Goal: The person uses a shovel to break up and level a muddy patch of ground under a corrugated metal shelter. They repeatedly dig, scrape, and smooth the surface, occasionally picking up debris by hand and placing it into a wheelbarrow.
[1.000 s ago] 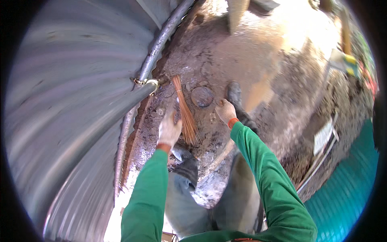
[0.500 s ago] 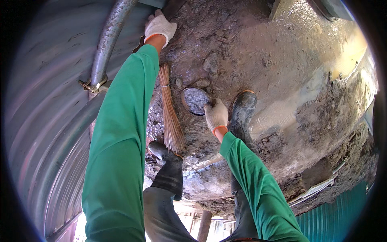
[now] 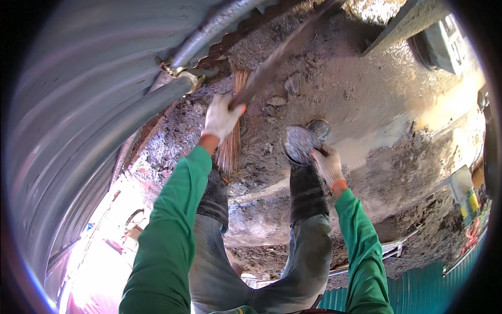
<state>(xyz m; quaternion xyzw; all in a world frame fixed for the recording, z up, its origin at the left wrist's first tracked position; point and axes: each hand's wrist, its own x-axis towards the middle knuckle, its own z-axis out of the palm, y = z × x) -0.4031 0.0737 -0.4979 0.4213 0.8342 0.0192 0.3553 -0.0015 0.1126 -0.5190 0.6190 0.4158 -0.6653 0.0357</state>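
Note:
In my gloved left hand point(image 3: 221, 118) is the near end of a long, dark, flat wooden piece point(image 3: 285, 51), blurred by motion, which slants up and to the right over the ground. Behind that hand a broom of thin sticks point(image 3: 230, 149) lies on the mud, partly covered by the glove. My right hand point(image 3: 328, 165), gloved too, grips the rim of a round shallow pan point(image 3: 301, 145) with a mottled grey inside. The pan is lifted off the ground and hides part of my right boot point(image 3: 318, 126).
Corrugated metal sheeting point(image 3: 99, 94) and a clamped steel pipe point(image 3: 214, 29) close off the left. Wet, muddy ground point(image 3: 361, 99) with small stones spreads ahead. A grey slab edge point(image 3: 405, 26) juts in at the upper right. A yellow-handled tool point(image 3: 469, 201) stands at the far right.
My left hand has come back toward me, bringing the long wooden piece into view. My right hand has raised the round pan and shifted it right. The view has turned as well.

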